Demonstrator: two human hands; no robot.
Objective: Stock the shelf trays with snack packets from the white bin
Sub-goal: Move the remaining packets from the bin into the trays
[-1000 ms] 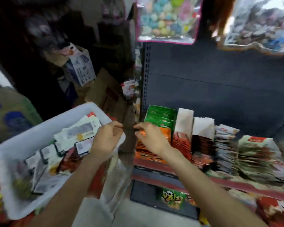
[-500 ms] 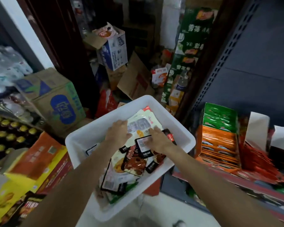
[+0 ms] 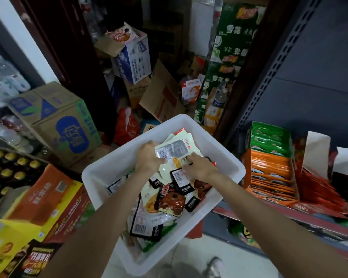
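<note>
Both hands inside rectangular white plastic bin. Left hand gripping pale foil snack packet near far corner; right hand fingers pressing flat on it. Orange cardboard shelf tray beside right rim.

The scene is dim and unevenly lit. The brightest surface is the white bin, which catches soft light from above and looks almost washed out along its rim. The doorway area at upper left falls into deep shadow, with little detail. A pale wall strip at far left reads bright. Glossy packets in the bin show mild glare on their clear windows. The wide lens bends straight lines: the shelf upright leans and curves near the right edge. Corners are soft and smeared, notably the red packets at right and the boxes at lower left. The forearms look stretched.
</note>
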